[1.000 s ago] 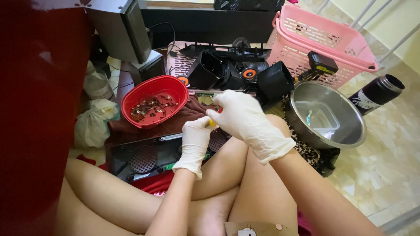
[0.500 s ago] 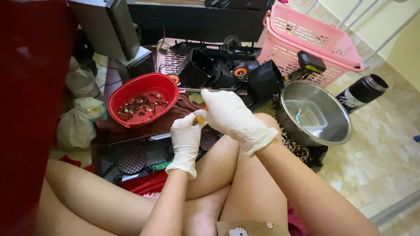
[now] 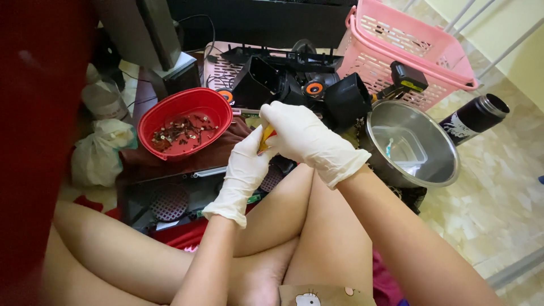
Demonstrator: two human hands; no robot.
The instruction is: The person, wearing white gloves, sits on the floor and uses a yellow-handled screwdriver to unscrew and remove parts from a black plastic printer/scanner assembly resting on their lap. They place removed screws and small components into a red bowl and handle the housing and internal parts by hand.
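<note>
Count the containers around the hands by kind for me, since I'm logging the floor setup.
Red bowl: 1
Pink basket: 1
Steel bowl: 1
Clear tub inside the steel bowl: 1
Dark flask: 1
Total: 5

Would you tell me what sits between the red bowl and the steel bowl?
In the head view, both gloved hands with a small yellow thing.
</note>
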